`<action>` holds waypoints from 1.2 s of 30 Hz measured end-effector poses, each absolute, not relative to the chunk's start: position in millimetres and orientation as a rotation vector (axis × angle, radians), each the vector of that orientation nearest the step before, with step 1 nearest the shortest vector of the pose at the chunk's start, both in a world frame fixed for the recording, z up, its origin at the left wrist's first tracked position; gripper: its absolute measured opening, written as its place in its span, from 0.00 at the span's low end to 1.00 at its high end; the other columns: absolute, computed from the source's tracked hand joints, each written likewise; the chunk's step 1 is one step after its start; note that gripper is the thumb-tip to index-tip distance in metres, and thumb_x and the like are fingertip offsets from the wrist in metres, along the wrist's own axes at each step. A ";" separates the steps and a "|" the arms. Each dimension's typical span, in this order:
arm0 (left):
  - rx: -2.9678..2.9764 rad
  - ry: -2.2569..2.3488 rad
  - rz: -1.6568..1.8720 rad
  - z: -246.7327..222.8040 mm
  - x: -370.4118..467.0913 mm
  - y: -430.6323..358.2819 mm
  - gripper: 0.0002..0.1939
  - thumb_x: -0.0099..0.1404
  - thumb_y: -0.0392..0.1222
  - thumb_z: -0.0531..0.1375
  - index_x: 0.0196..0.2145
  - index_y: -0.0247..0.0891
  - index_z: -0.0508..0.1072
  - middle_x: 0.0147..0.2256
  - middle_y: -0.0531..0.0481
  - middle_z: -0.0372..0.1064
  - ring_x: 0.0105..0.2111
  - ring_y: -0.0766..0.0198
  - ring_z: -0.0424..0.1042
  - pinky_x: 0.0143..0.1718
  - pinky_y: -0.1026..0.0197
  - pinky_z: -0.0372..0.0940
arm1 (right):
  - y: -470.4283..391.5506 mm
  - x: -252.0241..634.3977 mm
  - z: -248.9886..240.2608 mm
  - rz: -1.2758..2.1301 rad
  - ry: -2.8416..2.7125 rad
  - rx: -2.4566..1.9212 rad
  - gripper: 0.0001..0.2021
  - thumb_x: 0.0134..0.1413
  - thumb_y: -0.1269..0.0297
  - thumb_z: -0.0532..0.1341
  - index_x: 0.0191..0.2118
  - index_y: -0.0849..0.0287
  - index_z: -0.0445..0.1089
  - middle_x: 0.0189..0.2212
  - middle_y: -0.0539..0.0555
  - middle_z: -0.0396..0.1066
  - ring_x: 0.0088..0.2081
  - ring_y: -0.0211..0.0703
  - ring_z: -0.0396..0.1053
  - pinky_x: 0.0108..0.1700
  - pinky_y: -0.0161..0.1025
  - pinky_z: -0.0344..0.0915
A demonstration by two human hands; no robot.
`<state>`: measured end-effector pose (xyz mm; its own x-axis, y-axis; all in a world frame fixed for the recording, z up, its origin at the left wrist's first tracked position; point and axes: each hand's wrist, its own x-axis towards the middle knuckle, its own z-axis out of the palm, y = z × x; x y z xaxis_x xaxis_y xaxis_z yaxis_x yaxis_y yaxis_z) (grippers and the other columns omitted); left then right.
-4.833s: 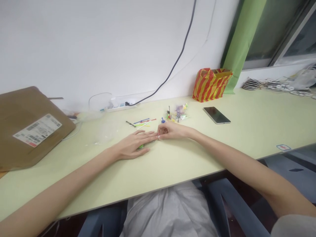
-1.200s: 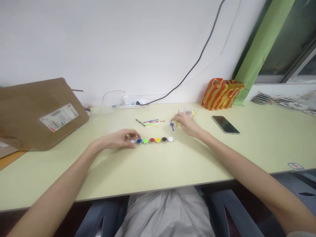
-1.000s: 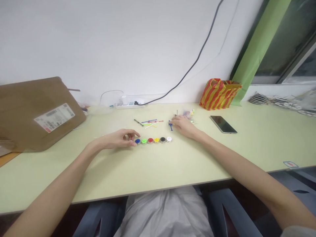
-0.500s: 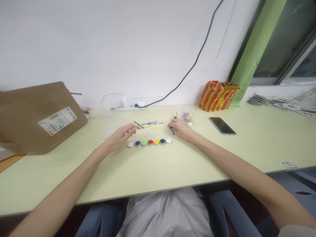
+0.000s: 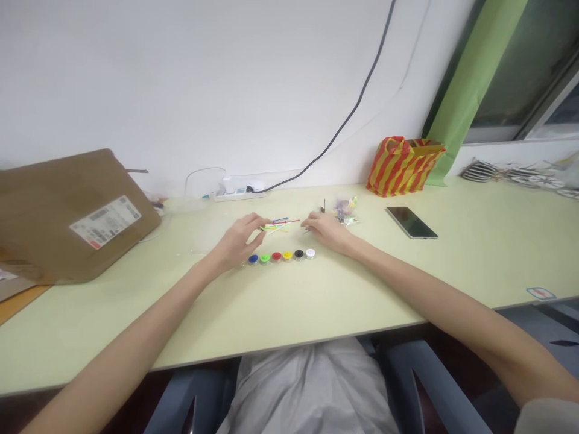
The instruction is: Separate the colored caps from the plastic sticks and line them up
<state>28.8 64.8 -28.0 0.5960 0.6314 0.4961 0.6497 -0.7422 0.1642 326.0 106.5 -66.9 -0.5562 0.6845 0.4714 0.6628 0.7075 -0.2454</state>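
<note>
My left hand [image 5: 243, 240] reaches over the left end of a loose pile of thin coloured plastic sticks [image 5: 280, 226], thumb and fingers apart around the stick ends. Whether it touches them I cannot tell. My right hand [image 5: 326, 230] rests on the table right of the pile, its fingers curled together over something small and mostly hidden. In front of both hands runs a row of small round pots with coloured lids: blue [image 5: 253, 259], green [image 5: 265, 258], red [image 5: 276, 257], yellow [image 5: 287, 255], black [image 5: 299, 255] and white [image 5: 310, 254]. My left hand covers the row's left end.
Behind my right hand lies a small clear bag of bits [image 5: 346, 208]. A phone [image 5: 411, 222] and a striped bag [image 5: 404, 167] are to the right. A cardboard box [image 5: 67, 211] stands left, and a power strip [image 5: 238, 188] sits by the wall.
My left hand has moved right and slightly away from me, onto the sticks, covering the leftmost pot. The blue stick under my right hand no longer shows. The view has shifted slightly.
</note>
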 end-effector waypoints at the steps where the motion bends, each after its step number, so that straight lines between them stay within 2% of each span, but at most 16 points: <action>1: -2.776 -1.093 -0.787 -27.1 33.5 65.0 0.17 0.76 0.44 0.52 0.59 0.42 0.68 0.51 0.44 0.69 0.50 0.55 0.70 0.53 0.52 0.63 | 105.6 322.8 -62.9 0.141 -2.297 -0.996 0.15 0.66 0.75 0.54 0.48 0.61 0.77 0.44 0.61 0.76 0.43 0.47 0.73 0.45 0.41 0.64; 4: -2.798 -1.112 -0.703 -23.0 48.8 64.5 0.23 0.74 0.47 0.56 0.63 0.44 0.61 0.54 0.44 0.69 0.51 0.53 0.70 0.53 0.50 0.63 | 100.9 309.3 -48.9 0.470 -2.067 -0.863 0.11 0.66 0.70 0.55 0.43 0.60 0.75 0.37 0.56 0.78 0.38 0.43 0.74 0.43 0.39 0.66; 7: -2.752 -1.200 -0.868 -19.4 63.7 64.1 0.22 0.71 0.52 0.60 0.58 0.43 0.64 0.49 0.47 0.72 0.48 0.55 0.72 0.51 0.52 0.65 | 93.8 292.8 -39.1 0.753 -1.846 -0.752 0.06 0.63 0.65 0.58 0.42 0.58 0.71 0.33 0.53 0.77 0.33 0.42 0.75 0.40 0.39 0.68; 12: -2.677 -1.245 -1.089 -21.3 76.3 63.3 0.14 0.71 0.51 0.59 0.49 0.41 0.68 0.41 0.50 0.73 0.42 0.59 0.73 0.46 0.55 0.66 | 78.8 276.8 -38.5 0.981 -1.580 -0.686 0.13 0.58 0.54 0.65 0.39 0.55 0.63 0.28 0.49 0.76 0.33 0.42 0.76 0.36 0.38 0.68; 16: -2.712 -1.184 -1.159 -30.4 76.8 62.6 0.14 0.72 0.48 0.59 0.52 0.42 0.67 0.42 0.50 0.73 0.41 0.61 0.73 0.46 0.57 0.66 | 65.7 277.8 -40.2 1.053 -1.608 -0.636 0.15 0.54 0.52 0.68 0.36 0.56 0.65 0.33 0.52 0.76 0.39 0.44 0.77 0.41 0.41 0.71; 19: -2.692 -1.110 -1.133 -37.7 78.2 63.2 0.06 0.73 0.43 0.56 0.45 0.40 0.68 0.37 0.50 0.72 0.36 0.62 0.71 0.40 0.59 0.64 | 56.4 277.5 -41.0 1.059 -1.736 -0.568 0.13 0.57 0.53 0.67 0.38 0.56 0.68 0.40 0.54 0.76 0.43 0.46 0.76 0.48 0.45 0.72; 22: -2.623 -1.102 -1.079 -41.4 79.7 62.4 0.05 0.73 0.41 0.54 0.39 0.39 0.69 0.32 0.52 0.70 0.30 0.64 0.67 0.36 0.60 0.62 | 47.7 273.0 -45.0 0.882 -1.859 -0.570 0.08 0.63 0.58 0.62 0.42 0.56 0.69 0.42 0.55 0.76 0.45 0.46 0.76 0.51 0.47 0.72; 24: -2.583 -1.120 -1.105 -40.8 79.9 59.9 0.05 0.73 0.42 0.56 0.41 0.40 0.70 0.33 0.52 0.72 0.28 0.65 0.67 0.36 0.60 0.62 | 42.5 269.0 -49.2 0.647 -1.925 -0.617 0.05 0.66 0.62 0.59 0.45 0.55 0.68 0.43 0.55 0.75 0.46 0.47 0.75 0.52 0.48 0.71; 27: -2.577 -1.126 -1.204 -37.0 79.0 54.5 0.08 0.74 0.45 0.56 0.45 0.40 0.71 0.36 0.51 0.74 0.28 0.66 0.69 0.34 0.62 0.63 | 37.0 265.4 -53.4 0.280 -1.977 -0.697 0.07 0.67 0.66 0.57 0.48 0.55 0.67 0.49 0.59 0.71 0.49 0.49 0.73 0.53 0.49 0.70; 30: -2.566 -1.127 -1.247 -34.1 77.4 50.3 0.08 0.74 0.45 0.56 0.44 0.40 0.71 0.35 0.52 0.73 0.28 0.67 0.68 0.33 0.64 0.62 | 35.0 267.9 -50.6 0.012 -1.961 -0.713 0.06 0.68 0.68 0.55 0.47 0.56 0.67 0.51 0.62 0.67 0.49 0.49 0.71 0.50 0.47 0.70; 34: -2.588 -1.202 -1.218 -36.2 77.6 48.0 0.05 0.73 0.42 0.56 0.45 0.42 0.66 0.30 0.56 0.68 0.25 0.68 0.65 0.30 0.65 0.59 | 35.7 274.3 -41.4 -0.275 -1.969 -0.656 0.08 0.68 0.71 0.55 0.46 0.53 0.69 0.53 0.61 0.68 0.55 0.52 0.66 0.55 0.51 0.65; 36: -2.648 -1.218 -1.210 -38.5 79.2 47.0 0.09 0.71 0.40 0.56 0.49 0.43 0.62 0.30 0.57 0.66 0.24 0.67 0.64 0.29 0.65 0.59 | 37.8 275.5 -39.9 -0.336 -2.016 -0.636 0.10 0.68 0.72 0.55 0.47 0.52 0.70 0.56 0.60 0.68 0.59 0.53 0.63 0.59 0.53 0.62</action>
<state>79.2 47.0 -38.5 0.4079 0.6533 0.6378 0.6421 -0.7019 0.3084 275.5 37.8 -39.9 -0.4036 0.2986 0.8648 0.5632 0.8260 -0.0224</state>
